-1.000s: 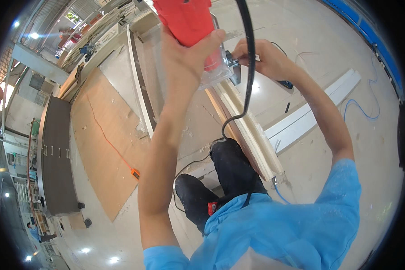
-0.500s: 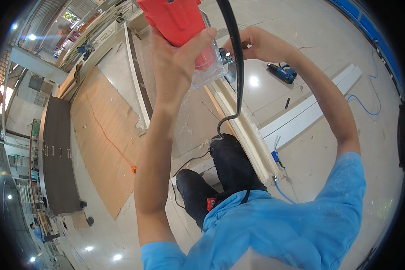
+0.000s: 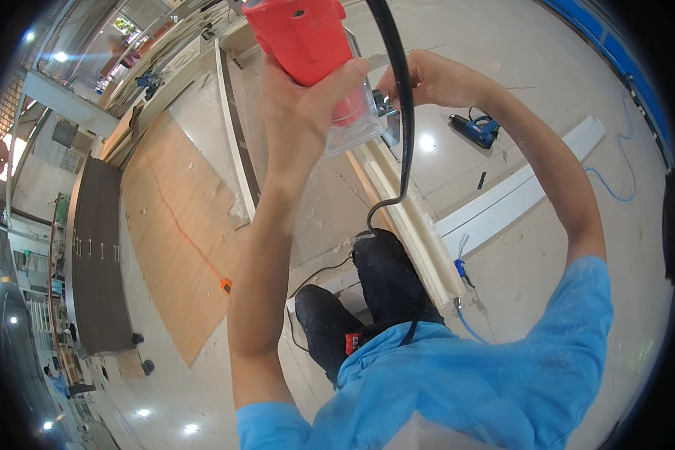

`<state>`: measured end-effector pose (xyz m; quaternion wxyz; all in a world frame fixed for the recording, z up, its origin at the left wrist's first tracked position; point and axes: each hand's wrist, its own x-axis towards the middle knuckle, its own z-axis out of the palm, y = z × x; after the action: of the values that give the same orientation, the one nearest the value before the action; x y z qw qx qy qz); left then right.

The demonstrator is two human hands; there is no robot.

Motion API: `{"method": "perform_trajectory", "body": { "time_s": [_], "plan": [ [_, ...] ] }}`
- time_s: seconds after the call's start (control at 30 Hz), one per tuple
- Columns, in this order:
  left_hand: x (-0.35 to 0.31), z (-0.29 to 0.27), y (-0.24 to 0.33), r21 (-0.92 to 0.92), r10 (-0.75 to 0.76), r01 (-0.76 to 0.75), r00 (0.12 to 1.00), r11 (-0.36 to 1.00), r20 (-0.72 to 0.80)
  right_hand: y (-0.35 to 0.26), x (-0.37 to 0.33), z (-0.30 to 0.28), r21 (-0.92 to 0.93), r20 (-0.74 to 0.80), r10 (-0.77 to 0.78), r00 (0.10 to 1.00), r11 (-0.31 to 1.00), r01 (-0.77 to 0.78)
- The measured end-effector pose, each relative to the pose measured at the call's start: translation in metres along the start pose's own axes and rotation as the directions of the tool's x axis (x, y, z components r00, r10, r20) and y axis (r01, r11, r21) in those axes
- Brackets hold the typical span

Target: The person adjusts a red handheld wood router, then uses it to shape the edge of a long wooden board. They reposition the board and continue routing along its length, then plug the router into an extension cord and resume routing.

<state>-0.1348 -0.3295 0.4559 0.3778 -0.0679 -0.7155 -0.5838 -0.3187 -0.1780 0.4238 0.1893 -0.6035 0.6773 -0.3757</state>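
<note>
My left hand (image 3: 301, 112) is wrapped round a red power tool (image 3: 307, 41) that looks like a trim router, its bottom a clear plastic base (image 3: 358, 133). The tool is raised in front of me and its top runs out of view. My right hand (image 3: 439, 79) has its fingers bent together at a small metal knob (image 3: 384, 103) on the side of the clear base. The black power cord (image 3: 406, 142) hangs between the hands and partly hides the right fingertips. Below the tool lies a long pale wooden piece with a groove (image 3: 412, 225).
A blue heat-gun-like tool (image 3: 474, 130) and white boards (image 3: 495, 206) lie on the floor at right. Near my knee is a blue air blow gun (image 3: 463, 271) with its hose. A brown sheet (image 3: 180, 300) and dark cabinet (image 3: 97, 262) are at left; another person (image 3: 60, 384) is far off.
The router and both hands have shifted slightly right and down in the picture, along with the surroundings. Both grips look the same.
</note>
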Motion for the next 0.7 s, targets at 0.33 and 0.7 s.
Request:
{"method": "perform_trajectory", "body": {
  "time_s": [0.33, 0.7],
  "plan": [
    [-0.0009, 0.0058, 0.0013, 0.096, 0.118, -0.114, 0.993, 0.989, -0.032, 0.0047, 0.0050, -0.0028, 0.089, 0.069, -0.010, 0.998, 0.996, 0.004],
    [0.0009, 0.0016, -0.0064, 0.073, 0.052, -0.051, 0.999, 0.996, -0.014, 0.0012, 0.0092, -0.0094, 0.005, 0.132, -0.026, 0.991, 1.000, 0.026]
  ]
}}
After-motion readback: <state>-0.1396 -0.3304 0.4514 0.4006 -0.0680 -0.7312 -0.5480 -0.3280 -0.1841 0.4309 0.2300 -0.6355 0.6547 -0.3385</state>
